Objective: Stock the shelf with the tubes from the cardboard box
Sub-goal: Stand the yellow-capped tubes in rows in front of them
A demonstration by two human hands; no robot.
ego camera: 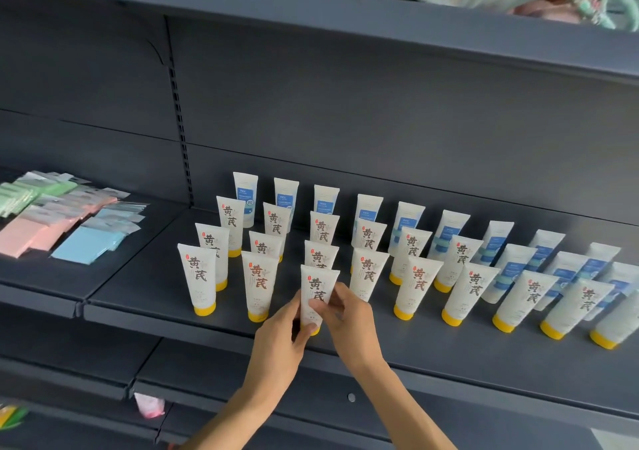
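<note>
Both hands set a yellow-capped tube (pixel 316 294) upright at the front edge of the dark shelf (pixel 449 356), filling a gap in the front row. Stocking looked well along: approx. two dozen tubes stood in rows, blue-label tubes (pixel 369 212) toward the back wall, yellow-capped ones in front. The cardboard box was out of frame, so what remained couldn't be judged. Left hand (pixel 280 339) pinched the tube's lower body w/ thumb near the cap; right hand (pixel 345 314) gripped its right side, fingers narrowly curled. Flat packets (pixel 62 221) lay on the adjoining shelf's left section.
</note>
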